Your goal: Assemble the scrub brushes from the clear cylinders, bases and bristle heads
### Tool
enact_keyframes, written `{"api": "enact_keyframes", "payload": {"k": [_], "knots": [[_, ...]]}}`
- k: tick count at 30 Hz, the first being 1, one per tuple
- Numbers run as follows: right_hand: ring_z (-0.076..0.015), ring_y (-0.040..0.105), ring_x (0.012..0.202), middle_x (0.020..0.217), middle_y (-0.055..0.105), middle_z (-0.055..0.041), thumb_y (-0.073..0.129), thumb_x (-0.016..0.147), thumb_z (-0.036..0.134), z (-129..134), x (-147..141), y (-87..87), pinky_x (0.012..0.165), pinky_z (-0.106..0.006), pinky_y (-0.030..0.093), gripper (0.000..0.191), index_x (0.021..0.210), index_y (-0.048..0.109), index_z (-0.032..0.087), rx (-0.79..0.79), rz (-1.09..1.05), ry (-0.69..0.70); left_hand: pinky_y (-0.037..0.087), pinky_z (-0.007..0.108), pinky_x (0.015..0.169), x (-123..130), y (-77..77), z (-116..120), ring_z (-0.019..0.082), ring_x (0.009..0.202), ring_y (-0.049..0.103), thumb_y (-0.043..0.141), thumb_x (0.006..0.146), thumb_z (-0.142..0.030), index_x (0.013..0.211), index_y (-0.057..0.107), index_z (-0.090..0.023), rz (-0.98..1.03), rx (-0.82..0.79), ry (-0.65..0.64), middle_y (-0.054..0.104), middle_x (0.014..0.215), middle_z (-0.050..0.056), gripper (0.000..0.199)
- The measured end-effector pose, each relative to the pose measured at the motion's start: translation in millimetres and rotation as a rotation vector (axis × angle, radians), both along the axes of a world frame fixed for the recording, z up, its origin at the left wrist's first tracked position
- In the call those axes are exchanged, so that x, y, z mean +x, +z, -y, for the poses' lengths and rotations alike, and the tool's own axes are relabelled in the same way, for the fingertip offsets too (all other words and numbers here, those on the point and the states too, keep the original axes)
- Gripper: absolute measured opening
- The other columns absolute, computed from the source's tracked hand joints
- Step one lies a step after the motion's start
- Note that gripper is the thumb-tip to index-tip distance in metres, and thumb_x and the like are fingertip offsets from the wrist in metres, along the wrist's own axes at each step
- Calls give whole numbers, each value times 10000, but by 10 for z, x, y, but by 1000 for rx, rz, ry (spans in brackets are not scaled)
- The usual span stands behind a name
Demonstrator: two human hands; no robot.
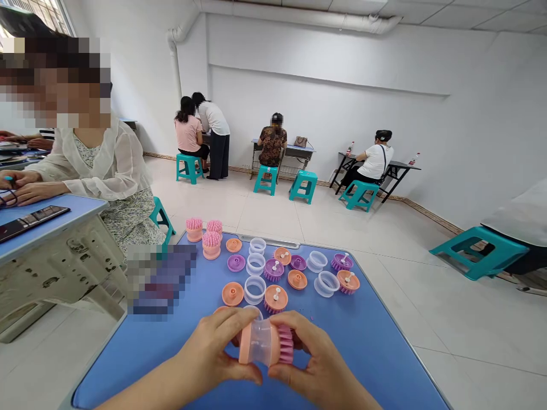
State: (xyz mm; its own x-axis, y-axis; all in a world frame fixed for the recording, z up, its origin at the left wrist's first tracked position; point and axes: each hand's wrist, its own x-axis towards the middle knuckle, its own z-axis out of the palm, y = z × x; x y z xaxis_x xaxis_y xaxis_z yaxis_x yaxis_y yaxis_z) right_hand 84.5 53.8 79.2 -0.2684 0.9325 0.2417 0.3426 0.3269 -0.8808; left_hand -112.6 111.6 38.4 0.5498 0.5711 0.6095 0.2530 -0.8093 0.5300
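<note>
My left hand (217, 341) and my right hand (299, 356) together hold a plastic bristle brush (265, 341) above the near edge of the blue table (363, 341). It has a peach end cap, a see-through sleeve and pink bristles. My left hand grips the capped end, and my right hand wraps the bristled end. Spread out ahead of my hands are see-through plastic rings (255, 290), peach caps (232, 294) and purple bristle heads (342, 262). Several assembled pink brushes (211, 245) stand at the far left corner.
A seated person (102, 171) works at a neighbouring blue-topped table (51, 219) on my left, with a dark tablet (29, 223) on it. A pixelated patch (160, 279) covers the table's left part. Teal stools (481, 250) and seated people stand across the tiled floor.
</note>
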Motion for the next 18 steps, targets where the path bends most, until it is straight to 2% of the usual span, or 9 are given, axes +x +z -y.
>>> {"api": "enact_keyframes", "payload": {"k": [3,12,15,18], "knots": [[-143,551,659,810,602,-16,723,649,295,-4,-5,-2,602,-234,483,383,993,581,206,-96,-53,3,512,195,599,-5,14,11,149,686,631,568,679,-638,1240,420,-278,25,105,-15,662,863,52,683],[-145,561,669,805,609,-15,708,643,283,15,5,-9,620,-239,489,395,1009,592,196,-231,-159,38,529,198,592,17,160,65,157,662,655,616,693,-578,1229,407,-241,4,283,31,675,797,42,667],[-157,585,694,837,624,-24,689,662,259,6,-1,-47,634,-249,506,383,1026,587,201,-183,-154,23,539,208,619,19,180,64,165,705,666,537,713,-635,1212,403,-233,-22,293,59,677,828,55,654],[-173,609,750,910,625,-40,658,692,208,-6,-12,-104,662,-260,523,393,1073,565,224,-5,-112,-28,543,234,680,22,223,82,181,809,662,507,786,-566,1207,402,-228,-77,302,118,669,920,72,550]]}}
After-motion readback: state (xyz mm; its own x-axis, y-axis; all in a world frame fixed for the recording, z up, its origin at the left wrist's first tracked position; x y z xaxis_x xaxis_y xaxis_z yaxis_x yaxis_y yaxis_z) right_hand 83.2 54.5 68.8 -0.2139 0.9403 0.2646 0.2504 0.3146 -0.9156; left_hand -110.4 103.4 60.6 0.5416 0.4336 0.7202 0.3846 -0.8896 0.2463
